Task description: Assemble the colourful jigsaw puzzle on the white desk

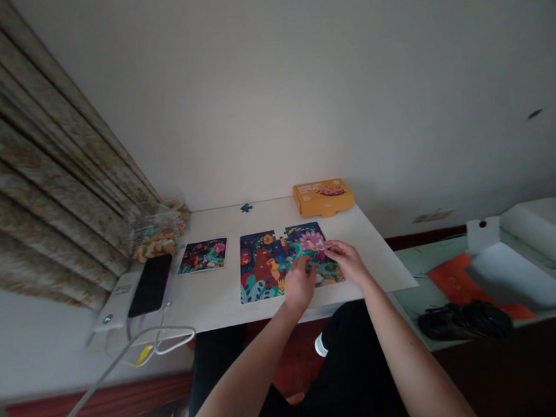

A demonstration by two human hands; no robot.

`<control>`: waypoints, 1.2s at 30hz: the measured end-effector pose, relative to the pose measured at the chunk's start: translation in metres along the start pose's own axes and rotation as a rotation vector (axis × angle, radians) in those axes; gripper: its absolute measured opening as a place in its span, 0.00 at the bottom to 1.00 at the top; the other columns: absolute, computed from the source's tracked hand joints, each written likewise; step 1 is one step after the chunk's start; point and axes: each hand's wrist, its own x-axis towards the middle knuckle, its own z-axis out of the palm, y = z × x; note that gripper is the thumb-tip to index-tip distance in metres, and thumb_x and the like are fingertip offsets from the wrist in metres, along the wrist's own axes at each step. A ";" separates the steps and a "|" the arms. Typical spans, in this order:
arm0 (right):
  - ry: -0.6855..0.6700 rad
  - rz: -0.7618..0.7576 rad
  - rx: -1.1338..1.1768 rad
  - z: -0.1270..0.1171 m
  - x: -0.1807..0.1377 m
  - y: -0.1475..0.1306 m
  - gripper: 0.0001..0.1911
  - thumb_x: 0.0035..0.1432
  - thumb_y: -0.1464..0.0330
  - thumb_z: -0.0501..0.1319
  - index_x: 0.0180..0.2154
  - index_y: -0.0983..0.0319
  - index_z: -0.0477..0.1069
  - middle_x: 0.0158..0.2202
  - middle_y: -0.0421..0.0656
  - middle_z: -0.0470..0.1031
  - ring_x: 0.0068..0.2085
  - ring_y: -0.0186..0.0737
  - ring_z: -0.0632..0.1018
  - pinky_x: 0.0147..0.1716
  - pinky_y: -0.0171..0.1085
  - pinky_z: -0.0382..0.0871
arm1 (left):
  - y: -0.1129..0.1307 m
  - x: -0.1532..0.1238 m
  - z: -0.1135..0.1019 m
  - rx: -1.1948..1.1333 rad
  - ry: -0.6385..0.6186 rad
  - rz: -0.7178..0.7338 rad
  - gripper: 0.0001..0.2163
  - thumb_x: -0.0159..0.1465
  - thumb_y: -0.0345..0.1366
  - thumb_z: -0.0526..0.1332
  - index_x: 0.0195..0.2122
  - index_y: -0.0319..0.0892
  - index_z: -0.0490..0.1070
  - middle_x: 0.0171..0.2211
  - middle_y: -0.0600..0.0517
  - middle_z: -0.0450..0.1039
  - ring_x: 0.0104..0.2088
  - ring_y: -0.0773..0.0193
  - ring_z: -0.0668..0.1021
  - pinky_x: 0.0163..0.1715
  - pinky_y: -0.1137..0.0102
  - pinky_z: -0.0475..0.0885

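A colourful jigsaw puzzle (263, 267) lies in front of me on the white table, with a notch-shaped gap in its far edge. My right hand (351, 262) is at the puzzle's right edge, thumb and fingertips pinched on a pink puzzle piece (327, 246) over the pink flower picture. My left hand (300, 284) rests on the lower middle of the puzzle, its fingers bent and slightly apart, covering part of the picture. One loose dark blue puzzle piece (246, 207) sits near the wall. To the left is a small reference picture (203, 255) of the same scene.
A yellow puzzle box (323, 197) stands at the table's back right. On the left are a black phone (150, 285), a white cable (172, 329) and a clear plastic bag (158, 233). Right of the table, a dark shoe (464, 321) lies by an open white box (520, 274).
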 end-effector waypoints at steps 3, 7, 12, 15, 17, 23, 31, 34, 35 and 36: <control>0.095 -0.047 0.033 0.000 0.001 0.005 0.27 0.44 0.50 0.75 0.42 0.58 0.78 0.28 0.39 0.76 0.31 0.39 0.76 0.34 0.38 0.70 | -0.007 -0.010 -0.014 0.369 -0.072 0.264 0.17 0.68 0.40 0.63 0.57 0.45 0.73 0.60 0.43 0.73 0.62 0.47 0.73 0.65 0.49 0.64; 0.198 -0.089 0.069 0.000 0.000 0.006 0.25 0.45 0.51 0.75 0.42 0.57 0.79 0.29 0.39 0.76 0.32 0.39 0.75 0.35 0.37 0.70 | -0.015 -0.017 -0.019 0.543 -0.150 0.364 0.24 0.70 0.51 0.59 0.62 0.44 0.69 0.66 0.40 0.66 0.68 0.44 0.66 0.69 0.40 0.54; 0.258 -0.053 0.063 -0.004 0.002 0.006 0.27 0.45 0.52 0.75 0.45 0.58 0.80 0.30 0.40 0.78 0.31 0.38 0.75 0.32 0.37 0.70 | -0.014 -0.018 -0.016 0.557 -0.154 0.318 0.23 0.72 0.51 0.55 0.63 0.45 0.69 0.66 0.41 0.67 0.67 0.46 0.66 0.68 0.41 0.56; 0.267 -0.067 -0.028 -0.009 0.009 0.003 0.27 0.46 0.51 0.74 0.45 0.59 0.81 0.34 0.43 0.81 0.33 0.41 0.77 0.35 0.40 0.73 | -0.014 -0.019 -0.016 0.559 -0.145 0.320 0.23 0.72 0.50 0.55 0.63 0.45 0.69 0.65 0.42 0.68 0.67 0.47 0.67 0.68 0.41 0.57; 0.236 -0.101 -0.118 -0.012 0.017 0.002 0.25 0.47 0.50 0.73 0.42 0.60 0.82 0.38 0.46 0.83 0.38 0.45 0.80 0.41 0.44 0.74 | -0.014 -0.019 -0.016 0.561 -0.141 0.325 0.22 0.72 0.49 0.55 0.62 0.45 0.69 0.65 0.41 0.68 0.66 0.47 0.67 0.68 0.42 0.58; 0.125 -0.122 -0.308 -0.015 0.030 0.010 0.24 0.50 0.48 0.69 0.39 0.59 0.82 0.39 0.47 0.84 0.38 0.47 0.80 0.43 0.45 0.74 | -0.014 -0.018 -0.016 0.549 -0.132 0.331 0.21 0.72 0.47 0.55 0.62 0.45 0.69 0.64 0.41 0.69 0.66 0.48 0.68 0.68 0.43 0.58; 0.105 -0.193 -0.503 -0.013 0.027 0.018 0.23 0.57 0.48 0.63 0.44 0.57 0.81 0.37 0.45 0.81 0.29 0.41 0.73 0.34 0.42 0.71 | -0.014 -0.019 -0.016 0.509 -0.130 0.326 0.20 0.72 0.44 0.56 0.62 0.44 0.69 0.64 0.40 0.68 0.66 0.46 0.68 0.67 0.41 0.58; 0.071 -0.246 -0.542 -0.013 0.027 0.017 0.21 0.58 0.49 0.63 0.43 0.57 0.80 0.40 0.46 0.79 0.32 0.42 0.74 0.36 0.42 0.72 | -0.015 -0.019 -0.015 0.507 -0.129 0.327 0.20 0.72 0.44 0.56 0.62 0.45 0.69 0.64 0.41 0.68 0.66 0.47 0.68 0.67 0.41 0.57; 0.060 -0.261 -0.559 -0.013 0.027 0.017 0.20 0.58 0.50 0.64 0.42 0.57 0.81 0.41 0.46 0.79 0.34 0.43 0.75 0.36 0.42 0.72 | -0.016 -0.019 -0.015 0.508 -0.130 0.325 0.20 0.72 0.44 0.56 0.62 0.45 0.69 0.64 0.41 0.68 0.66 0.46 0.69 0.67 0.42 0.57; 0.049 -0.278 -0.580 -0.013 0.028 0.017 0.19 0.58 0.51 0.64 0.42 0.56 0.81 0.41 0.46 0.78 0.35 0.44 0.76 0.37 0.43 0.73 | -0.016 -0.019 -0.015 0.508 -0.131 0.323 0.19 0.72 0.43 0.56 0.62 0.45 0.69 0.64 0.41 0.69 0.66 0.46 0.69 0.67 0.41 0.57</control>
